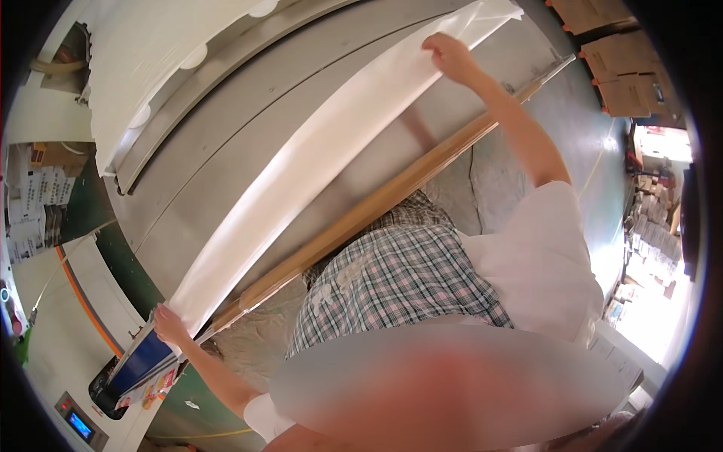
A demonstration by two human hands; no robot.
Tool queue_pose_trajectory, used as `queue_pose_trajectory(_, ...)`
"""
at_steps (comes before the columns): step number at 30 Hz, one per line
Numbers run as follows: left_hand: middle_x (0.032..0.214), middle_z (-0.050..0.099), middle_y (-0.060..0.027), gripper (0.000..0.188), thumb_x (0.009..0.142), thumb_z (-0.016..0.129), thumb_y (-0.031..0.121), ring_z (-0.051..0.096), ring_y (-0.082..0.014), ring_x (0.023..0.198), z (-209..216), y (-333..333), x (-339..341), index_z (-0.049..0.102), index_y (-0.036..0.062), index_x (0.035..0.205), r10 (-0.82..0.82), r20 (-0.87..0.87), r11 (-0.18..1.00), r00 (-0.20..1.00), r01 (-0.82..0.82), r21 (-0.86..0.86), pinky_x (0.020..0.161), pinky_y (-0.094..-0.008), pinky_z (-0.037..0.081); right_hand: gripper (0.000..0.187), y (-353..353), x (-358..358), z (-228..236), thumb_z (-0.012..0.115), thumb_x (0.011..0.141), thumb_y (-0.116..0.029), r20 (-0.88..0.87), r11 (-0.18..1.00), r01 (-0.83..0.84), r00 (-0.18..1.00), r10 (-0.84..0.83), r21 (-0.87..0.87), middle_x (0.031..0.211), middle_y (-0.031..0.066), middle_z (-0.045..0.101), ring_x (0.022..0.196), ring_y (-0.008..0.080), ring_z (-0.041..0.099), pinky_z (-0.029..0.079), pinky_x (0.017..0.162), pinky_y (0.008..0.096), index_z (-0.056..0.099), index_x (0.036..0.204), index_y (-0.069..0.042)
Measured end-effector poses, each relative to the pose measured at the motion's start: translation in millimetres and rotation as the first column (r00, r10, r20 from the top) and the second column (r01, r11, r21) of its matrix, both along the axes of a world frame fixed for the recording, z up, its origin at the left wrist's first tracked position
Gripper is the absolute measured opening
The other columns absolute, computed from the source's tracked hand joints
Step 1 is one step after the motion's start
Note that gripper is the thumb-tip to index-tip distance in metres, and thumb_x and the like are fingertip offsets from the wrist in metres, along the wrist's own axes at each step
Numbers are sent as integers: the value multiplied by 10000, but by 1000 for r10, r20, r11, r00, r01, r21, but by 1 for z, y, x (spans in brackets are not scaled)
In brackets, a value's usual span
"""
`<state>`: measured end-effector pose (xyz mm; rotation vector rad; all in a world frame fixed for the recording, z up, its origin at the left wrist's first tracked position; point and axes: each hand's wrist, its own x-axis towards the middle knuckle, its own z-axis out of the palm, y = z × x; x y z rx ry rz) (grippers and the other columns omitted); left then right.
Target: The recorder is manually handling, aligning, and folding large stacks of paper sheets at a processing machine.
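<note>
A long, glossy white strip [301, 162], which looks like folded film or thin cloth, stretches diagonally over a grey metal table [218, 135]. At its near left end, my left hand [172, 325] grips the strip with the fingers closed round its edge. My right hand [452, 60] is far out to the right, fingers curled on the strip close to its other end. Beyond that hand the strip's crumpled far end [493, 19] shows. What lies under the curled fingers is partly hidden.
A wooden rail [392, 188] runs along the table's front edge, against my checked apron [392, 271]. A white machine panel with a lit screen [79, 426] stands at lower left. White material [166, 45] hangs over a bar behind. Cardboard boxes [625, 71] are stacked at upper right.
</note>
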<state>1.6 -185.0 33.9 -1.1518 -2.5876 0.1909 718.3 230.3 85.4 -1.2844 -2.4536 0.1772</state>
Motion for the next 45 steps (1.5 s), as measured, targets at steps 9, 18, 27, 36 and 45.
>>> queue_pose_trajectory(9,1273,460,-63,490,893,278,509,337,-337,1213,15,141,214,543,193,1158,43,332,991,942,2,-132,940,-558,274,244,92,129,2,549,688,9,232,976,113,960,-155,184,1035,49,502,1012,240,463,474,769,356,547,902,-108)
queue_pose_trajectory(18,1303,433,-11,555,880,238,559,250,-346,1263,8,185,289,542,186,1156,210,350,978,913,-204,-55,946,-664,140,347,95,163,23,587,675,-23,186,990,-4,982,-22,141,909,65,513,929,242,512,486,718,352,502,1007,-74)
queue_pose_trajectory(27,1268,465,-23,554,884,248,550,277,-290,1253,1,180,289,553,161,1134,249,315,967,916,-251,-35,953,-644,153,365,181,234,0,532,743,-60,522,924,293,764,-380,244,903,53,569,938,217,532,488,705,345,517,1100,-133)
queue_pose_trajectory(36,1265,467,-49,540,895,245,524,293,-348,1235,-1,177,273,540,154,1155,213,281,974,936,-182,-133,941,-633,195,257,265,358,-43,555,746,-306,86,436,886,428,-900,158,948,47,630,925,268,579,468,737,386,589,994,-248)
queue_pose_trajectory(45,1338,390,-56,560,880,225,566,219,-347,1287,3,199,311,496,208,1214,213,338,977,917,-189,-102,941,-667,157,281,251,365,-6,553,809,-316,-278,517,687,437,-856,-511,717,64,646,586,83,577,422,465,240,611,881,-50)
